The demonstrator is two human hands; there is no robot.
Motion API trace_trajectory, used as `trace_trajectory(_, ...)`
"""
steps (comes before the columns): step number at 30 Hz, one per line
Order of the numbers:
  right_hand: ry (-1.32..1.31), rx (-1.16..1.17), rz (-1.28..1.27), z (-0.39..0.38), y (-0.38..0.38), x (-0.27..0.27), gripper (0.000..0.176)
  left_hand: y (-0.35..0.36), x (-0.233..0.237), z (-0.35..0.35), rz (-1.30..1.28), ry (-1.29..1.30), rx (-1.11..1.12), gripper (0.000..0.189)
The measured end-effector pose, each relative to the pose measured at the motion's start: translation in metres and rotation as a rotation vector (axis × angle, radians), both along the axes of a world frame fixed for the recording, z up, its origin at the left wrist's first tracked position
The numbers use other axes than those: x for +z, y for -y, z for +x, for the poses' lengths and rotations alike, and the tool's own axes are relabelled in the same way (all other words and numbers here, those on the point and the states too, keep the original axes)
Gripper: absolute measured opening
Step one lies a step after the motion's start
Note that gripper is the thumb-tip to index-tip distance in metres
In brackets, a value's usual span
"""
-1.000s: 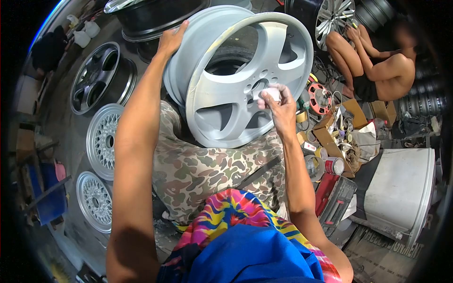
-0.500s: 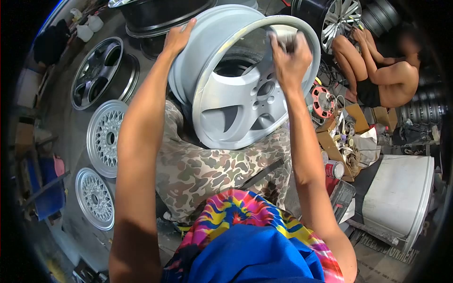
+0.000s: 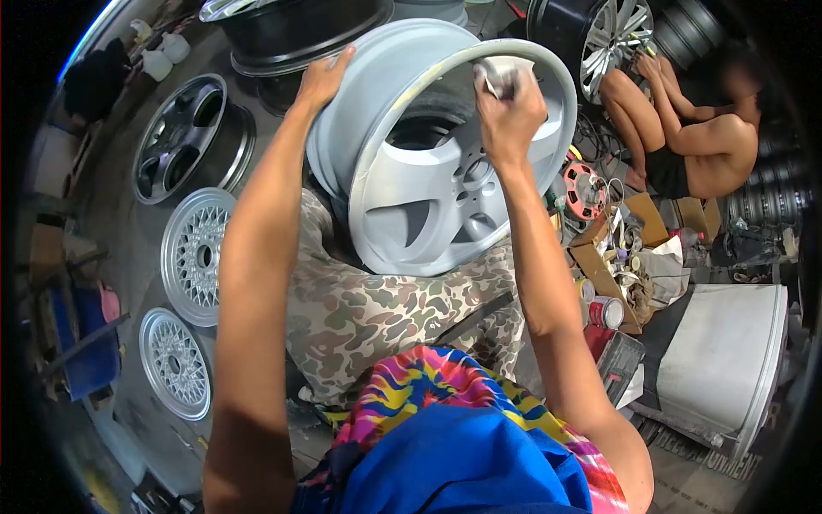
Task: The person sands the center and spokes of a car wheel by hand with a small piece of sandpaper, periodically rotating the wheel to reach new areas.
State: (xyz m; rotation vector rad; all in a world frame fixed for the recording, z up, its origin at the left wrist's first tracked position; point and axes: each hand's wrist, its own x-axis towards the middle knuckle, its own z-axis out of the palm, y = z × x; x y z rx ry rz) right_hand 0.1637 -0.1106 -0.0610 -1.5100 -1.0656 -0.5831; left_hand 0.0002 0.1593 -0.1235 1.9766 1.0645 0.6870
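A grey car wheel rim leans tilted against my camouflage-trousered legs, its spoked face turned toward me. On its back edge, at the upper left, my left hand is closed, with the fingers partly hidden. A pale folded sheet of sandpaper is pinched in my right hand. That hand is at the top of the front lip, over the inside of the rim. The lip shows yellowish-white patches. Behind the spokes, a dark tyre shows in part.
On the left stand a dark five-spoke rim and two silver mesh rims. At the right a person sits by another wheel. A cardboard box of supplies, a paint can and a white container are nearer.
My right hand has moved slightly left and down with the sandpaper, along the lip. My left hand keeps its hold, and the view has shifted slightly.
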Motion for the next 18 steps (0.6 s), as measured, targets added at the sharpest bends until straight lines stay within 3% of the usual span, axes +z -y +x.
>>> trace_trajectory(2,-0.06,-0.049,-0.039,-0.005,0.017,-0.018,0.035,0.007,0.002,0.0,0.105,0.097,-0.012,0.082)
trace_trajectory(4,-0.046,-0.06,-0.114,-0.003,0.024,-0.015,0.034,0.001,0.0,-0.001,0.097,0.017,0.008,0.082)
trace_trajectory(7,0.186,-0.026,-0.117,0.01,0.002,0.018,0.028,-0.006,0.007,-0.003,-0.118,-0.07,-0.102,0.079)
trace_trajectory(10,0.347,0.015,-0.189,0.01,-0.003,0.028,0.025,-0.004,-0.006,0.0,0.043,0.095,-0.065,0.077)
trace_trajectory(16,0.155,-0.042,-0.356,0.017,0.021,0.023,0.032,-0.008,0.0,-0.003,-0.029,0.009,-0.069,0.072)
trace_trajectory(18,0.342,0.046,-0.271,0.028,0.005,0.042,0.03,-0.008,0.0,0.002,-0.104,-0.073,-0.088,0.071)
